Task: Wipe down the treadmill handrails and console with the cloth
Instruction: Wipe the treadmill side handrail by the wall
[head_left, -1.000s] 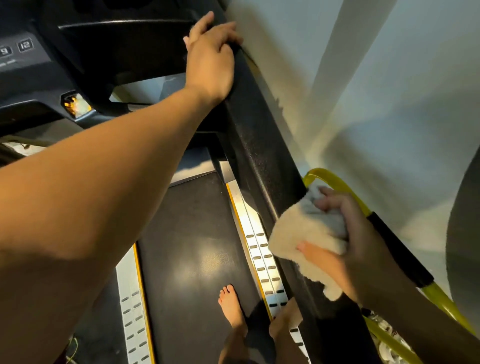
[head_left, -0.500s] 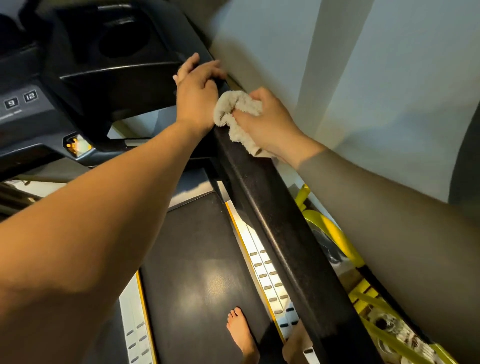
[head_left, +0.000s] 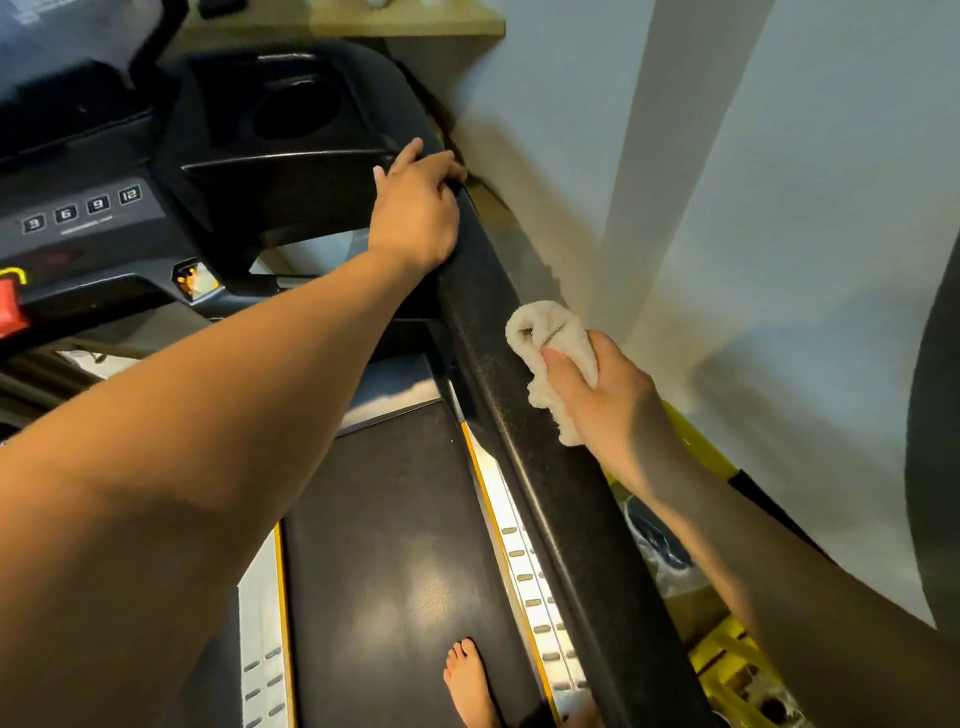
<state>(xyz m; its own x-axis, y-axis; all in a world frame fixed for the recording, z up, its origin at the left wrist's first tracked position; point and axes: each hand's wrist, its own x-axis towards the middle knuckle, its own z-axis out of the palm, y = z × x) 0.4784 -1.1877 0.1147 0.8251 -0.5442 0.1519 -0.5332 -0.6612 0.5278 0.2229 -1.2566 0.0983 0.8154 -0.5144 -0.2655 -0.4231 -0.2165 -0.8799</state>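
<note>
The black right handrail (head_left: 550, 499) runs from the console (head_left: 93, 213) down toward me. My left hand (head_left: 415, 218) sits on the rail's upper end where it joins the console, its fingers bent over the far edge. My right hand (head_left: 602, 405) grips a bunched cream cloth (head_left: 545, 338) and presses it on the top of the rail, about a forearm's length below my left hand. The rail surface around the cloth looks speckled with dust.
The console has numbered buttons, a cup holder (head_left: 296, 114) and a red safety key (head_left: 10, 306). The dark belt (head_left: 389, 545) lies below with my bare foot (head_left: 470, 686) on it. A pale wall (head_left: 753, 208) stands close right of the rail, with a yellow frame (head_left: 701, 452) beneath.
My right hand swept the cloth up the rail to my left hand, then back down to the rail's middle. My left hand stayed in place. My view has risen toward the console.
</note>
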